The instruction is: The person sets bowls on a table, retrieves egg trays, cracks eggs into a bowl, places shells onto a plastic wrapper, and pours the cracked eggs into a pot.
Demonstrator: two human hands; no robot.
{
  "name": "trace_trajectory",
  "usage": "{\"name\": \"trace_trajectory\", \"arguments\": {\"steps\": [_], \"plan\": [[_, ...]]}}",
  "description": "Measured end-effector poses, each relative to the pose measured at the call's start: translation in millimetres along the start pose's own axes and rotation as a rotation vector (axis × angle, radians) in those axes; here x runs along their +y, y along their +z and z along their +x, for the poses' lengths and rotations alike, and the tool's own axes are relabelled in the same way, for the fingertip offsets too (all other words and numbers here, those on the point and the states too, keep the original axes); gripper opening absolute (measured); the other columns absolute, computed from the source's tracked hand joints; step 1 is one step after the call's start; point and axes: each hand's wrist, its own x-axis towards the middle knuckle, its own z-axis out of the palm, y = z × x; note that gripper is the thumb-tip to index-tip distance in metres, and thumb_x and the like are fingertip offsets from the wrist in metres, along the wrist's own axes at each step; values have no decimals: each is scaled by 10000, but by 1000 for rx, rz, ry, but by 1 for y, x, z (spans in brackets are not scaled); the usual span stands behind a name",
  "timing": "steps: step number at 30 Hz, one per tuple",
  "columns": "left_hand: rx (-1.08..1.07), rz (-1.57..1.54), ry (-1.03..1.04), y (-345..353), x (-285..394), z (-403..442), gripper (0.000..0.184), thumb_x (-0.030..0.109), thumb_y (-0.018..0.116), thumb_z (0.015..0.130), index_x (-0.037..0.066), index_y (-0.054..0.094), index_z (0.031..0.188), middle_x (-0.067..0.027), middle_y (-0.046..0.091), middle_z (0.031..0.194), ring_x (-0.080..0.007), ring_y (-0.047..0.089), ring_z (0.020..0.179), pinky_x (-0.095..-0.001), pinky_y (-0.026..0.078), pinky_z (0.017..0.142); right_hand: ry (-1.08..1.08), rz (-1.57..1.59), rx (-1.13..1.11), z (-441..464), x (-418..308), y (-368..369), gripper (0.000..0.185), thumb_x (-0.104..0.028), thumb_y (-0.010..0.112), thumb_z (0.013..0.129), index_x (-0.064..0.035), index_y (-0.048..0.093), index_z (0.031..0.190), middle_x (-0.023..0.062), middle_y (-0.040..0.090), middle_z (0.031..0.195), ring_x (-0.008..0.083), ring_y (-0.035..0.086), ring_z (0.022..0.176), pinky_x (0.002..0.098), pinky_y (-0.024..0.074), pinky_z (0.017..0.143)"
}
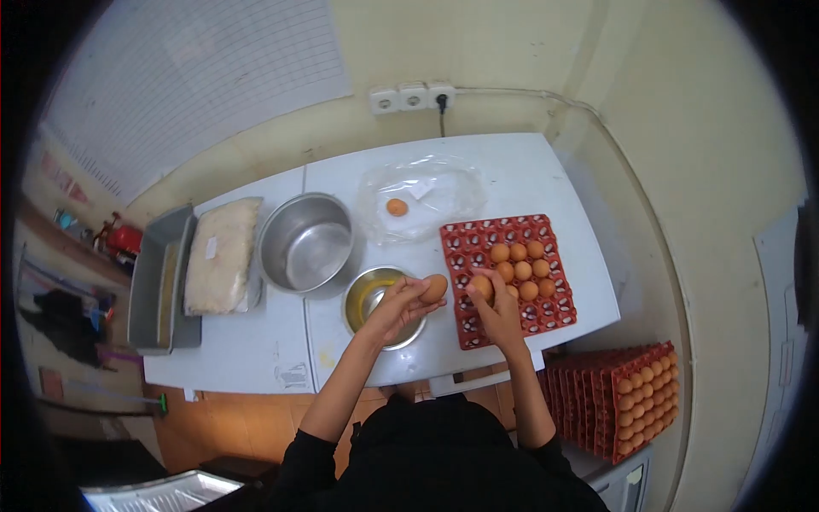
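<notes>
A white table carries a grey bin, pale pack, pot, bowl, clear bag and red tray

No text was legible on the gridded wall sheet, the white label on the pale pack, the white slip in or on the clear bag, or the grey mark at the table edge.

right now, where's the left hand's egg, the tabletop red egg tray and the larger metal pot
Egg (436, 288) in left hand (396, 308): head view, exposed shell.
Tabletop red egg tray (459, 244): head view, bare left side.
Larger metal pot (280, 241): head view, inner wall.
</notes>
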Motion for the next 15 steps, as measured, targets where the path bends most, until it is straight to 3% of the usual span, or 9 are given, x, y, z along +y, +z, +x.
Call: {"name": "trace_trajectory", "arguments": {"steps": [2,3,4,6,7,10,11,12,15], "plan": [[79,-125,-2,-6,7,-18,369,188,624,905,7,467,1185,-199,571,1138,-300,646,973,-346,541,880,-372,20,126,8,-33,18,343,-175,566,916,-22,483,1212,183,556,1099,280,571,951,346,470,782],[109,3,33,-5,11,-28,424,235,580,934,4,464,1270,-157,576,1160,-229,641,982,-309,532,879,-465,22,143,7,-48,25,346,-129,588,889,-1,496,1198,209,517,1158,338,536,1029,372,460,833],[126,-3,50,-11,10,-32,424,235,580,934,4,464,1270,-157,576,1160,-229,641,982,-309,532,879,-478,30,123,7,-49,36,346,-129,588,889,-1,496,1198,209,517,1158,338,536,1029,372,460,833],[85,-141,75,-24,2,-38,455,260,544,952,24,452,1330,-107,582,1176,-162,625,994,-272,516,888,-915,-75,93,5,-38,62,374,-93,592,871,18,486,1211,210,507,1158,375,522,1042,398,444,886],[129,-163,88,-21,4,-46,438,254,522,963,25,458,1331,-91,585,1178,-139,612,1006,-258,503,904,-812,-115,-58,6,-36,76,396,-75,597,856,21,482,1222,208,504,1156,390,512,1062,413,437,913],[113,-185,103,-35,3,-55,422,247,517,965,15,468,1314,-94,590,1171,-155,611,1017,-270,507,898,-714,-56,-107,3,-33,92,400,-93,584,863,18,479,1234,212,493,1169,394,509,1063,407,441,908],[127,-193,111,-38,2,-58,422,247,517,965,15,468,1314,-94,590,1171,-155,611,1017,-270,507,898,-697,6,-24,3,-41,93,334,-98,561,880,13,506,1191,188,524,1132,335,544,1025,371,443,891],[127,-194,117,-42,2,-60,405,230,515,966,11,475,1304,-98,592,1164,-161,612,1016,-278,507,900,-698,13,-34,4,-41,97,334,-98,561,880,13,506,1191,188,524,1132,335,544,1025,371,443,891],[103,-137,155,-47,9,-66,403,203,511,958,5,465,1306,-96,587,1175,-164,605,1032,-287,498,915,-242,502,-101,19,-29,106,257,-132,579,891,-7,528,1109,115,598,999,162,567,947,297,442,857]]}}
